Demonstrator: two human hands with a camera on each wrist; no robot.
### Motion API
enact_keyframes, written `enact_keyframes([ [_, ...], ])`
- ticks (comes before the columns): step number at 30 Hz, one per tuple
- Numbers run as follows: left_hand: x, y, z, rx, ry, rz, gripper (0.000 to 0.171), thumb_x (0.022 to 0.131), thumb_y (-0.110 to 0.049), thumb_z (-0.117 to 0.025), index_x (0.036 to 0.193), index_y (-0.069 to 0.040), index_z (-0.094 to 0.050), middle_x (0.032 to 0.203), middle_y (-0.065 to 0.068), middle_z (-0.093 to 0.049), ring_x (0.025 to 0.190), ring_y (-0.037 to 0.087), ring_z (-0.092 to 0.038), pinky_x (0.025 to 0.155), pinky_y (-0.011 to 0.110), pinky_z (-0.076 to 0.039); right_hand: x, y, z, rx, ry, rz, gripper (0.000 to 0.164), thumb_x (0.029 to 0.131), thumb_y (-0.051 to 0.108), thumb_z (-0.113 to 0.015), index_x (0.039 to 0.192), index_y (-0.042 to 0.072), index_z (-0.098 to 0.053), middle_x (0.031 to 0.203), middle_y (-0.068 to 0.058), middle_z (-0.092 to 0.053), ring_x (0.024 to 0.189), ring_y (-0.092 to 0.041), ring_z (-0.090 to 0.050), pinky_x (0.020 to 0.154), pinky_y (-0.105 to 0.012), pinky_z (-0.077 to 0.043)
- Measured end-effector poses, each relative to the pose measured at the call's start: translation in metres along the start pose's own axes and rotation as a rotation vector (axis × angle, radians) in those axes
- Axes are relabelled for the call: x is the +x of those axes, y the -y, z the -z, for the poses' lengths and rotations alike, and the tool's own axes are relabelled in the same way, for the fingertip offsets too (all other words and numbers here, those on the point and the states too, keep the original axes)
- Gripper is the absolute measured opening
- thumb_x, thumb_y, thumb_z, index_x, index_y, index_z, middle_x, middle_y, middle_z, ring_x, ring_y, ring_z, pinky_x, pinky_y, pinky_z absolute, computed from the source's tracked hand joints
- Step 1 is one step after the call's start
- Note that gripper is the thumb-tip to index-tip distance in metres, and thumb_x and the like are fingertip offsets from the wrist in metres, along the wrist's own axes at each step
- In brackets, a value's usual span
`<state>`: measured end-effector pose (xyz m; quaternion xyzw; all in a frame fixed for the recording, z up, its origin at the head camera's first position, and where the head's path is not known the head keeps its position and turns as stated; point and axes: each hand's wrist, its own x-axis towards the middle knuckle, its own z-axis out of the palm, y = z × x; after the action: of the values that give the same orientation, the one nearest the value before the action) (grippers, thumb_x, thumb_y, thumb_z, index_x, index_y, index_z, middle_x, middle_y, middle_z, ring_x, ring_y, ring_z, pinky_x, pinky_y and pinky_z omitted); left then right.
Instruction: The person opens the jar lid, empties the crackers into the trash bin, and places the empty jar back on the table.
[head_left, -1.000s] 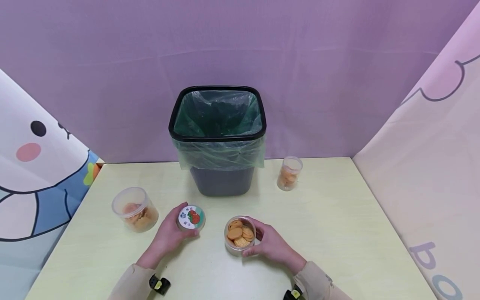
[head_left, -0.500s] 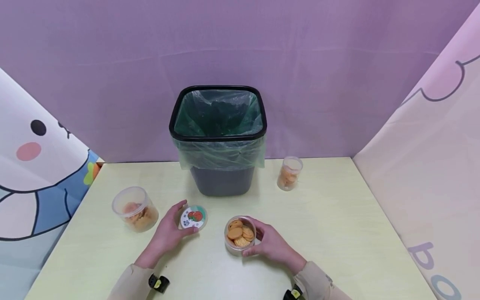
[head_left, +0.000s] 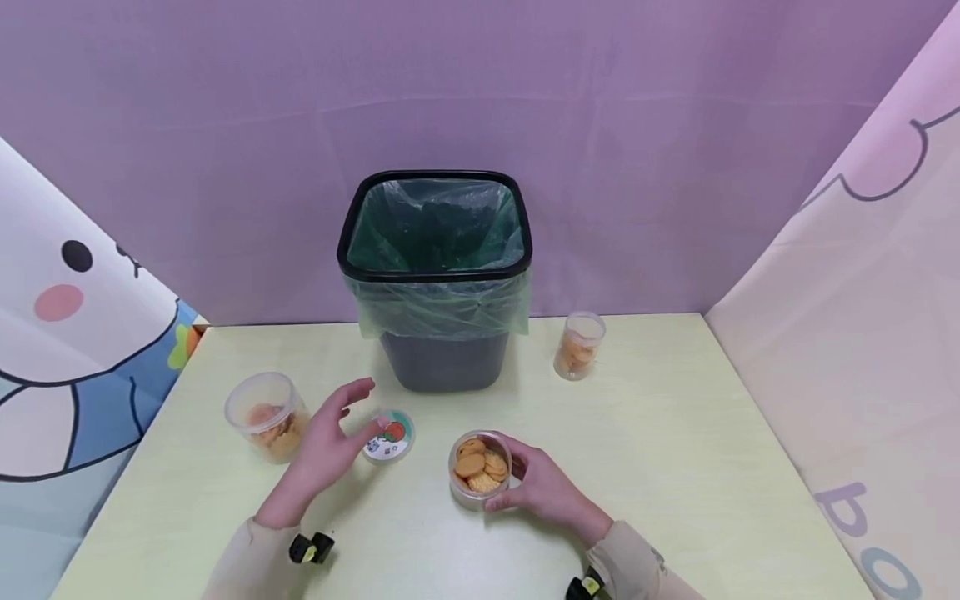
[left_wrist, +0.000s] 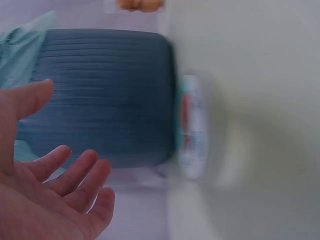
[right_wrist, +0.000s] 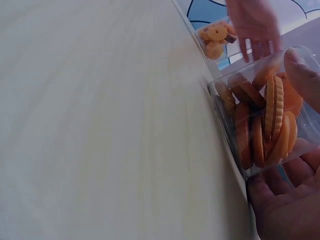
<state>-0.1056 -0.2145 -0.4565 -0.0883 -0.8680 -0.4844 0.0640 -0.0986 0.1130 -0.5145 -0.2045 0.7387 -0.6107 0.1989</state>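
A round lid [head_left: 388, 446] with a printed white, green and red top lies flat on the table, left of the middle. My left hand [head_left: 327, 442] hovers just above and left of it, fingers spread and holding nothing; in the left wrist view the lid [left_wrist: 193, 127] is apart from the hand [left_wrist: 60, 195]. With my right hand [head_left: 543, 492] I grip the side of a clear plastic jar [head_left: 471, 500], uncovered and standing on the table. Round cookies [head_left: 480, 467] fill it; the right wrist view shows cookies [right_wrist: 270, 115] through its wall, thumb and fingers on either side.
A grey trash can [head_left: 442, 362] with a green liner stands at the table's back. A larger open jar of cookies [head_left: 264, 417] is at the left, partly behind my left hand. A small open jar [head_left: 579, 346] with cookies stands back right.
My left hand has let go of the lid, which now lies on the table, and has lifted back to the left. My right hand keeps its grip on the jar.
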Motion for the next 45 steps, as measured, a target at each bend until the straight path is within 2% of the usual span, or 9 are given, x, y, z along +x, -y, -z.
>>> enact_keyframes([
  [3,0.008,-0.016,0.007,0.025,-0.041,-0.071,0.051,0.094,-0.016,-0.07,0.139,-0.003,-0.05,0.135,0.015,-0.058,0.123,0.034,-0.054,0.094,0.054,-0.04,0.0,0.001,0.0,0.014,0.006,0.002,0.086,0.069,0.006,-0.09,0.145,0.013,-0.051,0.147,-0.002,-0.051,0.137,-0.021,-0.044,0.111,-0.026,-0.032],
  [6,0.017,-0.031,0.015,0.067,-0.071,-0.109,0.05,0.095,-0.017,-0.069,0.14,-0.005,-0.05,0.132,0.012,-0.061,0.119,0.031,-0.057,0.09,0.05,-0.042,0.0,0.001,0.0,0.016,0.005,0.001,0.086,0.069,0.007,-0.09,0.146,0.013,-0.05,0.147,-0.002,-0.051,0.137,-0.021,-0.044,0.11,-0.025,-0.033],
  [11,0.034,-0.053,0.027,0.105,-0.139,-0.122,0.048,0.1,-0.025,-0.062,0.141,-0.004,-0.048,0.126,0.01,-0.064,0.111,0.027,-0.061,0.088,0.045,-0.041,-0.001,0.001,0.0,0.019,-0.001,-0.007,0.087,0.069,0.007,-0.09,0.146,0.012,-0.05,0.148,-0.003,-0.05,0.137,-0.022,-0.044,0.111,-0.025,-0.032],
  [17,0.055,-0.079,0.041,0.157,-0.247,-0.17,0.049,0.103,-0.03,-0.056,0.142,-0.003,-0.048,0.12,0.014,-0.065,0.104,0.031,-0.061,0.088,0.049,-0.041,-0.001,0.001,0.001,0.02,-0.006,-0.01,0.088,0.069,0.009,-0.09,0.146,0.012,-0.049,0.149,-0.004,-0.049,0.137,-0.023,-0.044,0.111,-0.026,-0.032],
  [23,0.071,-0.095,0.048,0.229,-0.34,-0.208,0.055,0.102,-0.038,-0.054,0.144,-0.003,-0.046,0.116,0.015,-0.065,0.1,0.032,-0.061,0.086,0.049,-0.045,-0.001,0.001,0.0,0.01,-0.006,-0.007,0.087,0.069,0.007,-0.09,0.146,0.013,-0.05,0.148,-0.003,-0.05,0.136,-0.022,-0.045,0.11,-0.027,-0.033],
  [30,0.089,-0.108,0.052,0.402,-0.416,-0.252,0.06,0.102,-0.047,-0.048,0.147,-0.006,-0.047,0.111,0.017,-0.063,0.095,0.033,-0.059,0.078,0.052,-0.047,-0.001,-0.001,-0.001,0.017,-0.001,0.011,0.087,0.068,0.008,-0.091,0.145,0.013,-0.051,0.148,-0.004,-0.05,0.136,-0.023,-0.045,0.112,-0.029,-0.032],
  [34,0.094,-0.113,0.054,0.477,-0.423,-0.244,0.061,0.103,-0.051,-0.044,0.146,-0.009,-0.049,0.105,0.018,-0.062,0.092,0.033,-0.057,0.073,0.053,-0.047,-0.001,-0.002,-0.001,0.017,0.001,0.007,0.086,0.068,0.009,-0.091,0.145,0.014,-0.052,0.147,-0.003,-0.05,0.136,-0.022,-0.045,0.111,-0.028,-0.032],
  [40,0.1,-0.124,0.057,0.517,-0.392,-0.196,0.063,0.103,-0.055,-0.038,0.145,-0.01,-0.05,0.102,0.017,-0.061,0.087,0.033,-0.055,0.069,0.053,-0.046,-0.001,-0.001,-0.001,0.014,0.003,0.013,0.087,0.069,0.009,-0.091,0.146,0.014,-0.051,0.148,-0.004,-0.05,0.136,-0.023,-0.045,0.112,-0.029,-0.032],
  [45,0.105,-0.132,0.06,0.539,-0.339,-0.131,0.066,0.104,-0.057,-0.03,0.148,-0.011,-0.047,0.113,0.019,-0.062,0.096,0.038,-0.057,0.076,0.058,-0.047,0.0,-0.001,0.0,0.001,0.003,0.015,0.088,0.068,0.01,-0.091,0.146,0.014,-0.05,0.148,-0.003,-0.05,0.136,-0.022,-0.046,0.112,-0.029,-0.032],
])
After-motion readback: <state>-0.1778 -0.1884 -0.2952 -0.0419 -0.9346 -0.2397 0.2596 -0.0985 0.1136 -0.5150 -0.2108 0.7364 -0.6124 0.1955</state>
